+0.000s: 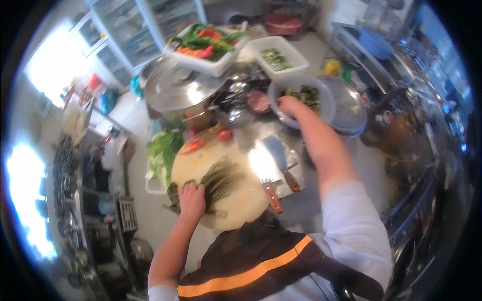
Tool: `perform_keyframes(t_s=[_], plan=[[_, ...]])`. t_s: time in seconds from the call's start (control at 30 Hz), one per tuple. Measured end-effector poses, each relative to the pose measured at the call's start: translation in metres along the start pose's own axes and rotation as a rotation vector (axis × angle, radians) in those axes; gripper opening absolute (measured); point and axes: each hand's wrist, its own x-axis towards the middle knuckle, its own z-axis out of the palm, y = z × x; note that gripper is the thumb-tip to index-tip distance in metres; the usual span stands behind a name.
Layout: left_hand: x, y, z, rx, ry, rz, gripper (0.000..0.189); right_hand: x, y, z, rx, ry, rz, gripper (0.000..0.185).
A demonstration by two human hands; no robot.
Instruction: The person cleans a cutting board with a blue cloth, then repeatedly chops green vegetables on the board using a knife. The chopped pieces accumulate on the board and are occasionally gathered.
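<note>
On a round cutting board (241, 195) lies a bundle of long, dark green stalked vegetables (222, 180). My left hand (192, 197) grips this bundle near its left end. My right hand (290, 106) reaches into a translucent plastic tub (276, 107) that holds chopped dark greens (310, 96). Its fingers are blurred at the tub's inner wall, so whether they hold anything does not show. Right of the board lie a wood-handled broad blade (273, 197), its metal glaring in the light, and a second knife (290, 180) with a wooden handle.
Red pepper pieces (194, 146) lie on the board's far edge. Behind stand a lidded metal pot (177, 88), a white tub of peppers (207, 64) and a white tub of chopped greens (301, 60). Leafy greens (163, 150) fill a container at left. A round tray (350, 101) sits right.
</note>
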Motion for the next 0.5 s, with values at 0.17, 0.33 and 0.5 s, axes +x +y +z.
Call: perform_keyframes(t_s=[0.17,0.33,0.5], plan=[[-0.039,0.000,-0.011,-0.148,-0.090,0.222,0.023,0.014,0.017,-0.004,-0.172,0.394,0.087,0.024],[-0.055,0.004,0.012,-0.012,-0.247,0.295,0.021,-0.030,0.007,-0.057,0.477,0.889,-0.104,0.028],[-0.045,0.014,0.013,-0.177,-0.068,0.286,0.016,-0.116,-0.054,-0.121,1.084,0.914,-0.340,0.012]])
